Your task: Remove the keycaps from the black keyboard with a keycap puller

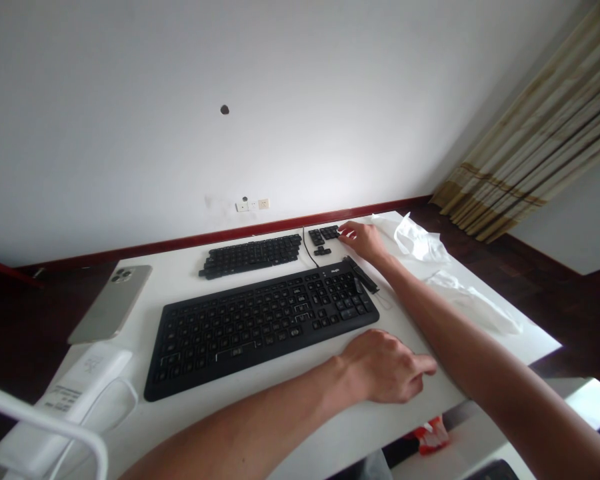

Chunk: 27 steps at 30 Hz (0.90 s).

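A black keyboard (260, 327) lies at a slant on the white table, its key places showing lighter square centres. Beyond it sits a block of loose black keycaps (253, 257), and further right a smaller group of number-pad keycaps (330, 232). My right hand (363, 240) reaches to the right edge of this small group, fingers apart and fingertips at the keycaps. My left hand (387, 367) rests on the table below the keyboard's right end. Its fingers are curled except one pointing right; the palm is hidden.
Crumpled white plastic wrap (415, 237) lies along the right side, with another clear bag (473, 303) nearer. A thin black strip-like tool (363, 275) touches the keyboard's right corner. A phone (113, 303) and a white power strip (65, 407) with cables occupy the left.
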{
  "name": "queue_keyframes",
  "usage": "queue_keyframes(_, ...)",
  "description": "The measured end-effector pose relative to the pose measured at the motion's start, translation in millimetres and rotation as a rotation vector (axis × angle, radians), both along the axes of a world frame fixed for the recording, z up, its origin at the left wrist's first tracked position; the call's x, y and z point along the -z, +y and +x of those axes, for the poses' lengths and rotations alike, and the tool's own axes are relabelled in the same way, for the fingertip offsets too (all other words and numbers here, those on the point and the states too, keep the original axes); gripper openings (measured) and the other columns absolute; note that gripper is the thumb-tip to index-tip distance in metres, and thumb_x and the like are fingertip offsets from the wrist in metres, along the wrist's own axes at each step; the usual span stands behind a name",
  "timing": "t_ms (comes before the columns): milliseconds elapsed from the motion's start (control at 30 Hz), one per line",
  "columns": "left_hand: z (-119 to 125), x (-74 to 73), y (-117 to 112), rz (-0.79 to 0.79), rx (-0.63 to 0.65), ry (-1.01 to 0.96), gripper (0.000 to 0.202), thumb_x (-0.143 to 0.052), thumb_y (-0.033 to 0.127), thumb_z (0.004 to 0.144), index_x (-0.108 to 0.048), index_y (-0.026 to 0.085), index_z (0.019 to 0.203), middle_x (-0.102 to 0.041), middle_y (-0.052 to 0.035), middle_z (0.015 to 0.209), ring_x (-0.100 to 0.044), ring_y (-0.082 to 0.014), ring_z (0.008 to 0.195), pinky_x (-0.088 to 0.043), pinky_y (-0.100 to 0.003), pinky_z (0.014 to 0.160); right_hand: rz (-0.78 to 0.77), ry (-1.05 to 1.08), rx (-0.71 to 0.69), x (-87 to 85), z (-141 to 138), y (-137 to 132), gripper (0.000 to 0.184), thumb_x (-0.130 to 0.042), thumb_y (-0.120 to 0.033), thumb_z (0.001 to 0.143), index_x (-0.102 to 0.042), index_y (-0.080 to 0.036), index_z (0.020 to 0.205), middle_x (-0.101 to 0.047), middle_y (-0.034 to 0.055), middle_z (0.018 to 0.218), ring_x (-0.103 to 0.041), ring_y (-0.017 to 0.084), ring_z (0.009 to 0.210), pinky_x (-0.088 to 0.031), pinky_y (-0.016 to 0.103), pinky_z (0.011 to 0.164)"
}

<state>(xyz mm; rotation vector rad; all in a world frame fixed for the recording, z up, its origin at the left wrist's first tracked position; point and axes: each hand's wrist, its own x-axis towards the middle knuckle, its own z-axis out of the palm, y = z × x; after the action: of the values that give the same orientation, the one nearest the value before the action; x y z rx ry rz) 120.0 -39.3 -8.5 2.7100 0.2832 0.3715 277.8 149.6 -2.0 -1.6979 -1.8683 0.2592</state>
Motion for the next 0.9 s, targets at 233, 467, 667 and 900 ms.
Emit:
queue_keyframes(233,0.4,2.3,0.7,-0.002,0.010,0.009,0.031,-0.053,0.031,0.097,-0.071,0.027,0.122,-0.082,0.0005,0.097,-0.078,-0.0233,0.092,-0.059,-0.035,0.079,0.018,0.002,-0.008,2.3,0.7,1.1,0.021,-0.069,-0.027,0.086,-0.078,-0.021,0.104,-0.082,0.0061,0.097,-0.074,0.024,0.083,-0.057,0.038,0.082)
queue_keyframes(467,0.9,3.3,0.2,0.014,0.007,0.015,0.031,-0.051,0.034,0.098,-0.071,0.028,0.120,-0.082,0.0005,0.096,-0.078,-0.0231,0.090,-0.060,-0.035,0.077,0.011,0.013,-0.041,-1.8,5.8,-0.2,0.019,-0.067,-0.030,0.088,-0.077,-0.021,0.102,-0.081,0.0064,0.098,-0.075,0.023,0.085,-0.058,0.039,0.084)
queue_keyframes(667,0.2,1.3,-0.4,-0.002,-0.018,0.024,0.031,-0.052,0.033,0.098,-0.072,0.029,0.122,-0.082,0.0015,0.097,-0.078,-0.0213,0.090,-0.061,-0.033,0.077,-0.243,-0.025,-0.405,-52.3,24.9,-26.5,0.031,-0.075,-0.047,0.085,-0.076,-0.022,0.103,-0.079,0.0082,0.106,-0.073,0.025,0.098,-0.059,0.038,0.084)
queue_keyframes(900,1.0,2.4,0.3,-0.017,-0.007,0.030,0.031,-0.052,0.035,0.098,-0.072,0.029,0.121,-0.081,0.0009,0.093,-0.078,-0.0238,0.087,-0.062,-0.036,0.076,-0.628,-0.191,-0.597,-93.2,6.5,-62.8,0.047,-0.087,-0.050,0.071,-0.075,-0.026,0.109,-0.077,0.0066,0.112,-0.070,0.029,0.104,-0.056,0.037,0.083)
